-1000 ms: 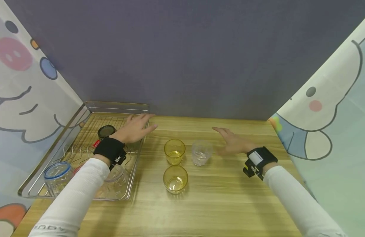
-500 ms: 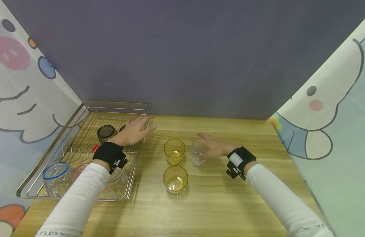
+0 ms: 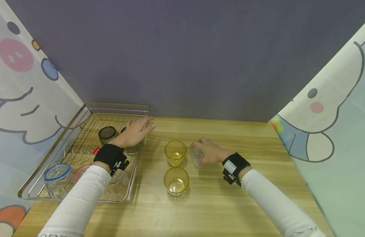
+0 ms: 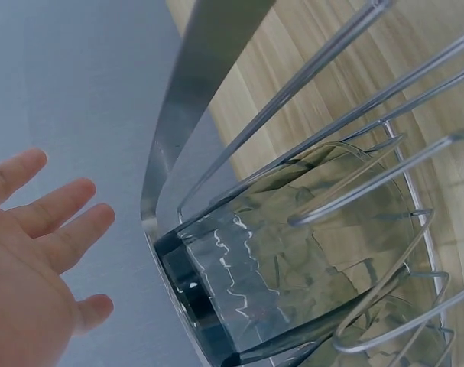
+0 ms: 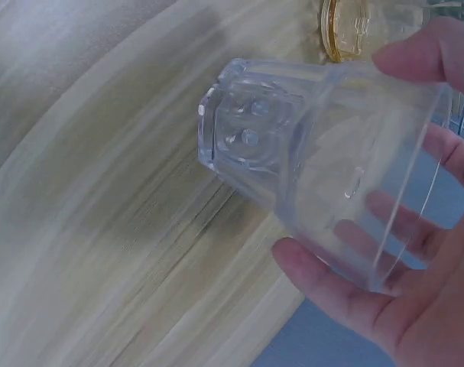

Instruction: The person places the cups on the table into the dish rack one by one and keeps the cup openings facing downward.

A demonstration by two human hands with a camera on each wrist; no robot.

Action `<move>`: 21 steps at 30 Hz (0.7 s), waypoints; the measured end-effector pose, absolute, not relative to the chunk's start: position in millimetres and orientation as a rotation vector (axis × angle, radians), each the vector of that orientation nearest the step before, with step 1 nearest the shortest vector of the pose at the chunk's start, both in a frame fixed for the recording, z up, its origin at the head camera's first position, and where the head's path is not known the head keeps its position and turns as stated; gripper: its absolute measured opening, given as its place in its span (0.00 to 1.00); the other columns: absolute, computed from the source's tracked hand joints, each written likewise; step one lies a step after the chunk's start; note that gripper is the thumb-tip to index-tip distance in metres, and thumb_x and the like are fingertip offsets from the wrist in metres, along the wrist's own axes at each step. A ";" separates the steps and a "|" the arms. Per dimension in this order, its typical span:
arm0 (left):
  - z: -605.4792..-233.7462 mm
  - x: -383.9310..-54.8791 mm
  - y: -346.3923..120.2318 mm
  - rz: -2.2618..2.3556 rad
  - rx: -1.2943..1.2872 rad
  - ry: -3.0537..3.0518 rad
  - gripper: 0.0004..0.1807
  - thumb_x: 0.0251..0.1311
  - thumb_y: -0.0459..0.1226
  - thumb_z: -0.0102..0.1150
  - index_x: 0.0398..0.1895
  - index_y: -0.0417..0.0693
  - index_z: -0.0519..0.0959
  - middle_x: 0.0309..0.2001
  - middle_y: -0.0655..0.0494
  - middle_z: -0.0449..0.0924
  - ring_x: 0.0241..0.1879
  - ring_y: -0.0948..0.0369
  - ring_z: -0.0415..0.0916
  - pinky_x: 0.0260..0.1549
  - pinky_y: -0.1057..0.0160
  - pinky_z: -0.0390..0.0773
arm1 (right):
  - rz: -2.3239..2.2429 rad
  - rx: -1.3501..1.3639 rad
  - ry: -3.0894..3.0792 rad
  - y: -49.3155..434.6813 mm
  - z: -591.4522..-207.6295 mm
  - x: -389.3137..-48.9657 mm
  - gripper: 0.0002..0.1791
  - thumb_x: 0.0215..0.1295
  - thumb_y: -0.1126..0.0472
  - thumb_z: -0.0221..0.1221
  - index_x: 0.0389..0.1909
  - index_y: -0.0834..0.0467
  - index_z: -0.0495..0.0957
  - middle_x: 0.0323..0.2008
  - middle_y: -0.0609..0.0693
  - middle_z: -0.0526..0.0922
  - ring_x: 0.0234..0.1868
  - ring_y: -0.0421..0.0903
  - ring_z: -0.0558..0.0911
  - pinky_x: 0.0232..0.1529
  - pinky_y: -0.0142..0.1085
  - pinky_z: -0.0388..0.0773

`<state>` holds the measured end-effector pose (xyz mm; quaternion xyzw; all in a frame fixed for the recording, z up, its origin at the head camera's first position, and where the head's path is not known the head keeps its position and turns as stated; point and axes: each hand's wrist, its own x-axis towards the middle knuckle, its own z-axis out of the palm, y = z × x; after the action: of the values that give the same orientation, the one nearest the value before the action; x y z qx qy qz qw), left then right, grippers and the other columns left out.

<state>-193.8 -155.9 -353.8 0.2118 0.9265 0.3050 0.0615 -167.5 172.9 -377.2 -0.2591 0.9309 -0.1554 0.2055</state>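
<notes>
On my feed the clear glass (image 5: 323,145) stood upright on the wooden table (image 3: 223,210), the right hand's (image 3: 212,152) thumb and fingers gripping it, just beside two yellow glasses (image 3: 175,158). I saw the left hand (image 3: 135,133), fingers spread, above the wire rack (image 3: 118,108), near dark glasses (image 3: 107,133).

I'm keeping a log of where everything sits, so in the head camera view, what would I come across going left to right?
Blue-rimmed glass, red-rimmed glass, dark glass, left hand, two yellow glasses roughly in line, then clear glass gripped by the right hand.
</notes>
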 end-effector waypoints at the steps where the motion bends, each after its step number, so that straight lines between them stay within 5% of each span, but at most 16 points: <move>1: -353.5 -193.6 -155.9 0.924 0.637 2.801 0.36 0.73 0.57 0.29 0.75 0.45 0.53 0.74 0.36 0.54 0.73 0.40 0.46 0.67 0.28 0.29 | -0.429 -0.714 2.598 172.3 -377.6 -167.4 0.40 0.42 0.61 0.69 0.61 0.46 0.69 0.57 0.56 0.69 0.56 0.56 0.69 0.51 0.55 0.78; 21: -345.4 -192.2 -166.3 1.021 0.587 2.778 0.37 0.74 0.58 0.26 0.76 0.46 0.52 0.75 0.36 0.51 0.72 0.39 0.49 0.67 0.29 0.29 | -0.156 -0.499 2.558 199.6 -369.7 -173.7 0.39 0.36 0.56 0.71 0.56 0.48 0.72 0.53 0.59 0.73 0.44 0.54 0.75 0.35 0.44 0.79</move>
<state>-192.2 -166.3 -345.4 0.1941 0.9189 0.3378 0.0618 -173.7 199.6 -369.7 -0.1844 0.9455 -0.0576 0.2623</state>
